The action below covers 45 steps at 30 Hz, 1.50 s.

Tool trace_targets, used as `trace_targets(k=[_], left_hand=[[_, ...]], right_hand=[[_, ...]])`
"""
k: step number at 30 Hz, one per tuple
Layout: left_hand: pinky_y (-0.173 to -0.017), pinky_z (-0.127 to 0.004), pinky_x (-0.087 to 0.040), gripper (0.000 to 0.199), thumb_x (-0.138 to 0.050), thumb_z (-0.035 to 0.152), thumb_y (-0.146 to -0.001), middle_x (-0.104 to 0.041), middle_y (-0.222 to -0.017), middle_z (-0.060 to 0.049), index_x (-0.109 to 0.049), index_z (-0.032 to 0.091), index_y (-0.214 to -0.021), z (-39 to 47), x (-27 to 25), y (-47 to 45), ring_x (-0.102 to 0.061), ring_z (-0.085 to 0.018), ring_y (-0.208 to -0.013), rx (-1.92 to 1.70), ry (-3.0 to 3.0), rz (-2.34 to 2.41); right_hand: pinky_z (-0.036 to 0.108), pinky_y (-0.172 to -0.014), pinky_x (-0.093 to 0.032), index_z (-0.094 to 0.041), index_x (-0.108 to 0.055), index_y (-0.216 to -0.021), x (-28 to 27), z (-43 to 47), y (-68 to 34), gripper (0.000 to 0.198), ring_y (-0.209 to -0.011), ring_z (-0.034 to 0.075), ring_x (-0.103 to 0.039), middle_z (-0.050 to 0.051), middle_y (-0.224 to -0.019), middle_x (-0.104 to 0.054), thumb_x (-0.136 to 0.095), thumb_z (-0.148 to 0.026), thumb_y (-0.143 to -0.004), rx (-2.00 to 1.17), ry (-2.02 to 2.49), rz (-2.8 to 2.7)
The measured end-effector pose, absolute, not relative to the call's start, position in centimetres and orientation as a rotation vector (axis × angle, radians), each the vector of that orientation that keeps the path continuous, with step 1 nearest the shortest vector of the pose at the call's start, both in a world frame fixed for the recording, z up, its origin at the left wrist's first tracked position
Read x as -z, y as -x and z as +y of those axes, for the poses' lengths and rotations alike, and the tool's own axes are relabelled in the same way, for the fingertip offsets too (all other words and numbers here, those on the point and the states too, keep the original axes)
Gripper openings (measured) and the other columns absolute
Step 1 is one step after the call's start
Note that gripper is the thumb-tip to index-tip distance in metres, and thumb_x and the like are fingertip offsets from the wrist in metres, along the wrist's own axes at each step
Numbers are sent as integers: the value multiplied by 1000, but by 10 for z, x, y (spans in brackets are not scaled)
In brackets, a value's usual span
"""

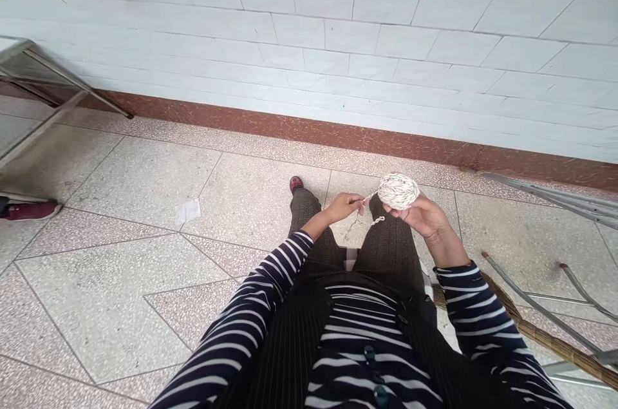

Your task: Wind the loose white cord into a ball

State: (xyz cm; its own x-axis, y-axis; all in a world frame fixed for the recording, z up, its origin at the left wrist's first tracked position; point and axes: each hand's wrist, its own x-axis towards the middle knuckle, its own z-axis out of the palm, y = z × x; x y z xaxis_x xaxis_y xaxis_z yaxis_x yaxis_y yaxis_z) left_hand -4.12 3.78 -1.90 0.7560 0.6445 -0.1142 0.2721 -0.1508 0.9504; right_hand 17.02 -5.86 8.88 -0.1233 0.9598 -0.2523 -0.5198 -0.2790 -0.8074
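A cream ball of yarn (398, 190) rests in my right hand (422, 214), fingers curled under it, above my right knee. My left hand (344, 206) pinches the loose yarn strand (369, 197) that runs from the ball; the strand's tail (363, 223) dangles between my knees. Both arms wear navy sleeves with white stripes. I sit with my legs stretched forward over the tiled floor.
A white tiled wall with a brown skirting (309, 129) faces me. A metal frame (43, 84) stands at the left, metal rods (555, 199) and a broom-like stick (545, 338) at the right. A scrap of paper (188, 210) and a maroon shoe (29, 209) lie on the floor.
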Motion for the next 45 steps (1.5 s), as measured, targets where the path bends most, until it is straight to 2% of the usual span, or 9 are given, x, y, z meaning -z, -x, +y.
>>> trace_targets(k=[7, 16, 21, 26, 28, 33, 38, 41, 45], left_hand=[[-69, -23, -39, 28, -56, 31, -90, -63, -67, 2, -71, 15, -73, 31, 45, 51, -54, -13, -69, -266, -1783, 931], [-86, -26, -48, 32, -67, 43, -86, -73, -89, -8, -71, 12, -90, 32, 55, 62, -65, -16, -87, -407, -1334, 808], [-75, -24, -51, 30, -51, 19, -91, -74, -87, -8, -67, 10, -115, 36, 53, 54, -68, -13, -78, -349, -1354, 1003], [-69, -22, -50, 32, -44, 12, -90, -74, -75, -3, -71, 15, -107, 44, 59, 61, -63, -12, -64, -158, -1685, 1217], [-73, -25, -51, 29, -48, 11, -88, -75, -80, -4, -73, 16, -100, 48, 61, 69, -66, -16, -72, -101, -1740, 1279], [-96, -35, -50, 29, -49, 14, -90, -76, -109, -8, -74, 20, -103, 60, 61, 68, -69, -25, -105, 10, -1855, 1351], [-109, -35, -45, 46, -54, 13, -88, -66, -137, -8, -65, 22, -133, 62, 51, 44, -61, -24, -126, 2, -1891, 1210], [-107, -32, -47, 60, -56, 15, -90, -61, -143, -10, -49, 20, -149, 58, 30, 28, -59, -21, -129, -223, -1752, 976], [-106, -38, -46, 48, -61, 24, -93, -66, -134, -14, -56, 17, -141, 52, -17, 6, -60, -25, -126, -643, -1435, 582]], right_hand=[[37, -61, -63, -28, -57, -134, -121, -50, -188, 63, -83, 27, -75, 3, -93, -76, -74, -27, -73, -1351, 1129, -796], [26, -48, -55, -30, -64, -123, -173, -39, -198, 57, -64, 16, -67, 2, -101, -71, -79, -25, -69, -849, 1244, -936], [23, -45, -50, -26, -65, -115, -176, -36, -204, 48, -65, 14, -64, 2, -101, -68, -76, -23, -69, -692, 1188, -884], [25, -44, -49, -27, -67, -112, -186, -38, -209, 49, -65, 15, -63, 2, -99, -69, -73, -16, -64, -599, 1136, -833], [29, -44, -49, -28, -69, -107, -199, -41, -212, 47, -66, 17, -63, 1, -96, -70, -71, -14, -63, -528, 1098, -813], [36, -51, -52, -35, -72, -82, -234, -55, -210, 18, -72, 20, -64, -1, -90, -72, -63, -21, -78, -486, 1010, -870], [29, -44, -52, -31, -70, -112, -219, -50, -190, 50, -80, 22, -68, 4, -111, -71, -70, -16, -64, -697, 1091, -975], [28, -49, -57, -31, -63, -127, -192, -41, -169, 62, -89, 24, -69, 6, -119, -68, -71, -20, -67, -915, 1221, -1047], [34, -64, -63, -33, -63, -126, -167, -26, -139, 61, -105, 28, -67, 5, -128, -66, -74, -24, -67, -1027, 1328, -1112]])
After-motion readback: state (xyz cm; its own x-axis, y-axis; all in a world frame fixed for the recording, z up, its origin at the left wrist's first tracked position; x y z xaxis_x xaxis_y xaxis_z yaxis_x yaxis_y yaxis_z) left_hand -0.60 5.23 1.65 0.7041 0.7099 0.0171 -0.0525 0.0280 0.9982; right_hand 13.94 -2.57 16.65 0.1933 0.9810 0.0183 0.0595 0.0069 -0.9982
